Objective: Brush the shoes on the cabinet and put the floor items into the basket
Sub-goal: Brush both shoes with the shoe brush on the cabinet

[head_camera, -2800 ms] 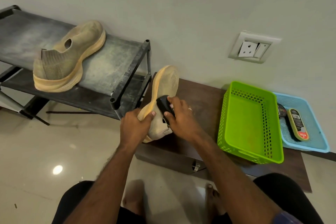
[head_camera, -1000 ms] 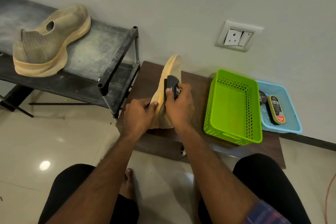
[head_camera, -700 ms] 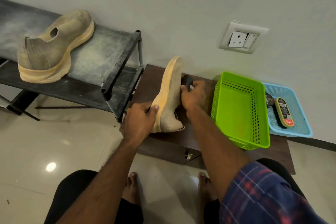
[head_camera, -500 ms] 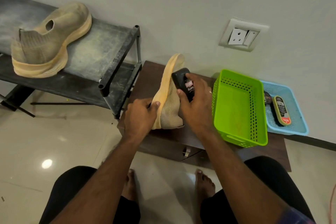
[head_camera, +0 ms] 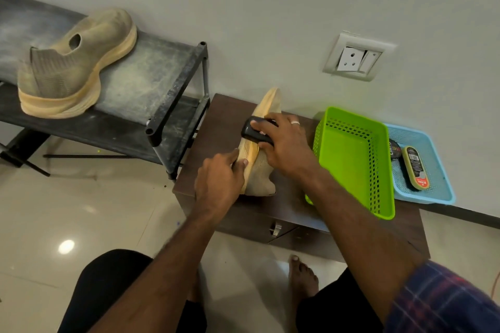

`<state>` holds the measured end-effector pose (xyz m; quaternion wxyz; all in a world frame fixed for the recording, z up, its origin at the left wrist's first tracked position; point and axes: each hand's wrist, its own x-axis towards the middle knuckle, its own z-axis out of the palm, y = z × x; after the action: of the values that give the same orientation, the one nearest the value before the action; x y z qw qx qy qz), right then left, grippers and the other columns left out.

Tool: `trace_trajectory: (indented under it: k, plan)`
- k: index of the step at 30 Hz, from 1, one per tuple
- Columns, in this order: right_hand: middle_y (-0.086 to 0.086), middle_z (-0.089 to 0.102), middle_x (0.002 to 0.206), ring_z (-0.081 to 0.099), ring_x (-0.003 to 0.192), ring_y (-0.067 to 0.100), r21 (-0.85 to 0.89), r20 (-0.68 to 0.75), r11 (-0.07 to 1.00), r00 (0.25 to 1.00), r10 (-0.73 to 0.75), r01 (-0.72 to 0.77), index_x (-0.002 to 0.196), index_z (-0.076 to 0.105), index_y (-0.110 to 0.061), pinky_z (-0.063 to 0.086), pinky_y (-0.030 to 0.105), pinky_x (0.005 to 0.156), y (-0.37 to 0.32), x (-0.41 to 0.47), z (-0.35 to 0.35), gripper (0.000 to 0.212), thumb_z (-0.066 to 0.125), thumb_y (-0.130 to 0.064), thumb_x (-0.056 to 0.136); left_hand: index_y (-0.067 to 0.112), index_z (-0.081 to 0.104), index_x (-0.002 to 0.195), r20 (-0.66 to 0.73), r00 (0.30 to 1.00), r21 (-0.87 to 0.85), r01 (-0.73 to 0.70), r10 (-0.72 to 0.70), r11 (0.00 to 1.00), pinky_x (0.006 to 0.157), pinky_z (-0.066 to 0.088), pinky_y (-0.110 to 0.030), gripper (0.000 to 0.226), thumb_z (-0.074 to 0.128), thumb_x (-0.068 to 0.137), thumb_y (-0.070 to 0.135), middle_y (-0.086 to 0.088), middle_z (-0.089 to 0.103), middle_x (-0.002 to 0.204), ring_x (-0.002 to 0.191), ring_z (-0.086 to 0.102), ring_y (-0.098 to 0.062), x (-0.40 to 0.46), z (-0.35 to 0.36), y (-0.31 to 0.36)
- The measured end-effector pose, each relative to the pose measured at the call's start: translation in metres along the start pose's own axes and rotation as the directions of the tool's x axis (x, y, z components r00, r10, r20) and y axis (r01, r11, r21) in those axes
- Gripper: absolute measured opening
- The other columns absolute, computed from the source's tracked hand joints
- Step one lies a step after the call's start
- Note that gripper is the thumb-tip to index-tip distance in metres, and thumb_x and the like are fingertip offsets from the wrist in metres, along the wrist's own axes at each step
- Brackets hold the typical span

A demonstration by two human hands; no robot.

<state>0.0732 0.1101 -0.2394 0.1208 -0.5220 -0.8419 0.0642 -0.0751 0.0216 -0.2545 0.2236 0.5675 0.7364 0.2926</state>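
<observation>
On the low brown cabinet (head_camera: 221, 116), beside the empty green basket (head_camera: 351, 159), the left hand (head_camera: 219, 181) grips the tan shoe (head_camera: 259, 170) on edge — sole exposed — so the right hand (head_camera: 286, 149), closed around the black brush (head_camera: 253, 134), can scrub it.

Plaid sleeve (head_camera: 443, 303), black shorts (head_camera: 108, 292), finger ring (head_camera: 295, 123), bare feet (head_camera: 301, 276)

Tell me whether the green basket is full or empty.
Empty. The green basket shows only its bare floor and perforated walls; the polish items lie in the blue tray beside it.
</observation>
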Motion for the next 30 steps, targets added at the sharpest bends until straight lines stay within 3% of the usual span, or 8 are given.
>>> trace_trajectory:
  k: [3, 6, 9, 11, 17, 21, 25, 30]
  plan:
    - [0.006, 0.046, 0.142, 0.04, 0.126, 0.034, -0.018, -0.051, 0.999, 0.997, 0.051, -0.052, 0.136, 0.052, -0.03, 0.044, 0.05, 0.101, 0.007, 0.019, 0.0, 0.049, 0.066, -0.022, 0.09, 0.021, 0.064, 0.135, -0.005, 1.0, 0.028, 0.009, -0.009, 1.0, 0.08, 0.057, -0.042, 0.038, 0.055, 0.102, 0.037, -0.009, 0.073, 0.114, 0.103, 0.068, -0.029, 0.002, 0.001, 0.007]
    - [0.006, 0.05, 0.137, 0.045, 0.121, 0.031, 0.213, -0.219, 0.972, 0.965, 0.142, -0.095, 0.133, 0.055, -0.024, 0.046, 0.047, 0.098, 0.013, 0.018, 0.0, 0.048, 0.068, -0.019, 0.087, 0.025, 0.06, 0.14, 0.011, 1.0, 0.057, 0.02, -0.021, 0.998, 0.081, 0.059, -0.044, 0.041, 0.055, 0.102, 0.039, -0.008, 0.072, 0.118, 0.104, 0.069, -0.028, 0.002, 0.002, 0.008]
    - [0.002, 0.055, 0.131, 0.05, 0.12, 0.023, 0.361, -0.081, 0.923, 0.991, -0.11, 0.132, 0.133, 0.056, -0.023, 0.04, 0.041, 0.103, 0.01, 0.006, 0.005, 0.048, 0.071, -0.024, 0.087, 0.026, 0.069, 0.125, 0.008, 1.0, 0.065, 0.023, -0.024, 0.998, 0.075, 0.058, -0.043, 0.031, 0.054, 0.101, 0.041, -0.005, 0.073, 0.102, 0.093, 0.069, -0.028, 0.005, 0.003, 0.003]
    - [0.0, 0.055, 0.131, 0.048, 0.121, 0.025, 0.337, 0.002, 0.931, 0.989, -0.15, 0.141, 0.132, 0.057, -0.025, 0.039, 0.04, 0.104, 0.014, 0.007, 0.007, 0.047, 0.071, -0.024, 0.087, 0.027, 0.069, 0.122, 0.015, 1.0, 0.088, 0.009, -0.01, 0.996, 0.075, 0.058, -0.044, 0.03, 0.054, 0.101, 0.041, -0.005, 0.073, 0.1, 0.093, 0.069, -0.03, 0.005, 0.004, 0.002]
    - [0.006, 0.046, 0.14, 0.04, 0.127, 0.031, 0.269, -0.239, 0.956, 0.953, 0.186, -0.119, 0.134, 0.057, -0.023, 0.041, 0.037, 0.101, 0.032, 0.043, 0.003, 0.044, 0.067, -0.021, 0.092, 0.028, 0.058, 0.141, 0.015, 1.0, 0.071, 0.012, -0.013, 0.997, 0.083, 0.059, -0.048, 0.043, 0.053, 0.101, 0.042, -0.005, 0.073, 0.12, 0.104, 0.069, -0.029, 0.007, 0.008, -0.003]
    - [0.011, 0.051, 0.137, 0.046, 0.124, 0.032, 0.395, -0.127, 0.853, 0.9, 0.418, -0.341, 0.138, 0.05, -0.024, 0.039, 0.04, 0.104, 0.049, 0.073, -0.005, 0.042, 0.06, -0.027, 0.098, 0.03, 0.058, 0.142, 0.021, 1.0, 0.083, 0.012, -0.014, 0.997, 0.084, 0.059, -0.047, 0.043, 0.054, 0.101, 0.043, -0.006, 0.073, 0.12, 0.105, 0.069, -0.03, 0.009, 0.01, -0.005]
    - [0.017, 0.055, 0.13, 0.053, 0.12, 0.037, 0.344, -0.032, 0.817, 0.864, 0.503, -0.463, 0.138, 0.048, -0.021, 0.042, 0.042, 0.103, 0.059, 0.09, -0.013, 0.042, 0.059, -0.029, 0.098, 0.031, 0.059, 0.14, 0.023, 1.0, 0.07, 0.019, -0.02, 0.997, 0.085, 0.059, -0.048, 0.042, 0.055, 0.1, 0.043, -0.004, 0.074, 0.12, 0.105, 0.069, -0.029, 0.009, 0.01, -0.005]
    - [0.014, 0.052, 0.132, 0.051, 0.12, 0.034, 0.319, -0.066, 0.865, 0.901, 0.428, -0.388, 0.137, 0.046, -0.024, 0.042, 0.044, 0.103, 0.035, 0.07, -0.022, 0.042, 0.059, -0.031, 0.098, 0.028, 0.061, 0.139, 0.026, 1.0, 0.033, 0.002, -0.003, 0.999, 0.084, 0.059, -0.049, 0.043, 0.057, 0.099, 0.044, -0.004, 0.075, 0.117, 0.104, 0.07, -0.029, 0.009, 0.01, -0.004]
